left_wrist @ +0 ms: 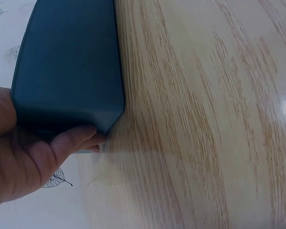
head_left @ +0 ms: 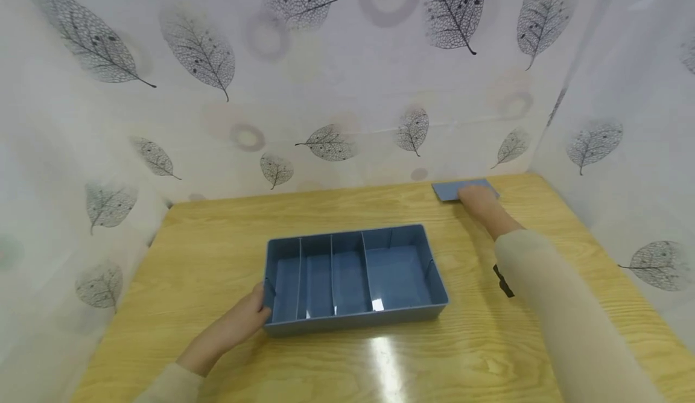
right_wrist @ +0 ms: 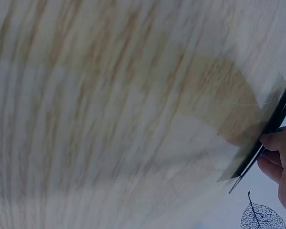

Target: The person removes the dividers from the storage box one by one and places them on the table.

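Note:
A blue-grey divided box (head_left: 402, 276) sits on the wooden table, with narrow compartments on its left and a wider one on its right. My left hand (head_left: 247, 312) grips the box's left end; in the left wrist view, the fingers (left_wrist: 74, 140) curl against the outside of the box (left_wrist: 69, 62). At the far right of the table, my right hand (head_left: 478, 198) pinches a thin, flat blue-grey panel (head_left: 447, 191). The right wrist view shows that panel (right_wrist: 271, 126) nearly edge-on, with the right hand (right_wrist: 282, 160) at its edge.
The wooden table (head_left: 217, 234) meets a pale leaf-patterned sheet (head_left: 347, 89) at its back, with more of the sheet on both sides. A small dark object (head_left: 503, 282) shows beside the right sleeve; its kind cannot be told.

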### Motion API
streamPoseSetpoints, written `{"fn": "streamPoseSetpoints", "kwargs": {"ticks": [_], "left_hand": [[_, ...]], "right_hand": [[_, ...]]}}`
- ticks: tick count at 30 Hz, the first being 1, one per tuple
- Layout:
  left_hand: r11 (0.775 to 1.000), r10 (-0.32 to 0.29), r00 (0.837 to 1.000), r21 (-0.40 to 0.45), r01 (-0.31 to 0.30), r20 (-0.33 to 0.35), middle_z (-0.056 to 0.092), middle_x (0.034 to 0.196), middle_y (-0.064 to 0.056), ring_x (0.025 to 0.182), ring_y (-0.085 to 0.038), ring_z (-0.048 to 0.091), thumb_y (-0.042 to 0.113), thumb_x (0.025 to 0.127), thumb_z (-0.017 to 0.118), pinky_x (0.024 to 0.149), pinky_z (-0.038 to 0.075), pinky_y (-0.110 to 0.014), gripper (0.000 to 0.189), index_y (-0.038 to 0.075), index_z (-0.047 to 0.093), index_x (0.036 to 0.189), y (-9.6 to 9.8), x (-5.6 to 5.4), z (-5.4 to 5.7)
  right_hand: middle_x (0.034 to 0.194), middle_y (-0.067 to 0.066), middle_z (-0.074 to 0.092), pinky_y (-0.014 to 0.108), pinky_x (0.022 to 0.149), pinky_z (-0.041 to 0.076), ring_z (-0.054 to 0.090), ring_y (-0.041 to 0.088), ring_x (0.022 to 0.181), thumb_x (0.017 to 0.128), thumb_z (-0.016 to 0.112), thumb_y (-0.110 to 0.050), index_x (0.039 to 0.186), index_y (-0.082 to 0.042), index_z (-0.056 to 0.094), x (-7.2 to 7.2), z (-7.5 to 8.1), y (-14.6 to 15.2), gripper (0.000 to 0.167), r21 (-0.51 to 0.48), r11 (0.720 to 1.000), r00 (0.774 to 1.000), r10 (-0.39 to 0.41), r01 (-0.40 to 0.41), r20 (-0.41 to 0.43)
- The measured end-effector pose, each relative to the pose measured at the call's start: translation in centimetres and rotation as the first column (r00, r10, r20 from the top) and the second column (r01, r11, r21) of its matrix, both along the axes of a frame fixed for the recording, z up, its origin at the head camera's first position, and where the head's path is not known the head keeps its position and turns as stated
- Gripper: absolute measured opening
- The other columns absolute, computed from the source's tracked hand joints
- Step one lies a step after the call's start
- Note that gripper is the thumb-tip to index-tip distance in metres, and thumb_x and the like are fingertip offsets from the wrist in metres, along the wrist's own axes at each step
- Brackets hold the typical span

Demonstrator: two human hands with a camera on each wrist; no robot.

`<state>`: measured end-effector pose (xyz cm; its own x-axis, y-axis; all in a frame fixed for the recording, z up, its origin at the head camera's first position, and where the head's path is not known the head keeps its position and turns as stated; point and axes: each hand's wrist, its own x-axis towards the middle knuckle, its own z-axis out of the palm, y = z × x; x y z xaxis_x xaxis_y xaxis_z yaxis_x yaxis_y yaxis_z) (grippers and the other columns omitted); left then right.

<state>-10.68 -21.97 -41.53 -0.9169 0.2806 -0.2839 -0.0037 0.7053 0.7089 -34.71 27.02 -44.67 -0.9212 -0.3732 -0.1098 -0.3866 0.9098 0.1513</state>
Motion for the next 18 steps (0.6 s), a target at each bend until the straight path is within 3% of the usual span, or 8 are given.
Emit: {"fn": "streamPoseSetpoints", "kwargs": {"ticks": [10,18], "left_hand": [[1.0,0.006,1.0,0.021,-0.006,-0.013,0.044,0.128,-0.041,0.12,-0.044,0.046,-0.005,0.087,0.042,0.095,0.042,-0.054,0.046,-0.021,0.03,0.128,0.2,0.0,-0.2],[0.999,0.035,0.999,0.031,-0.036,0.016,0.031,0.136,-0.044,0.129,-0.052,0.031,-0.003,0.091,0.036,0.103,0.032,-0.059,0.05,-0.023,0.02,0.135,0.3,0.2,-0.3]], "right_hand": [[0.092,0.026,0.063,0.052,0.076,0.052,0.061,0.042,0.087,0.087,0.049,0.008,0.082,0.004,0.059,-0.4,-0.1,-0.2,0.012,-0.003,1.0,0.996,0.018,-0.017,0.088],[0.089,0.024,0.064,0.051,0.07,0.054,0.062,0.041,0.083,0.085,0.051,0.008,0.08,0.003,0.058,-0.2,0.9,-1.0,0.01,0.04,0.999,0.995,-0.011,0.007,0.099]]}}
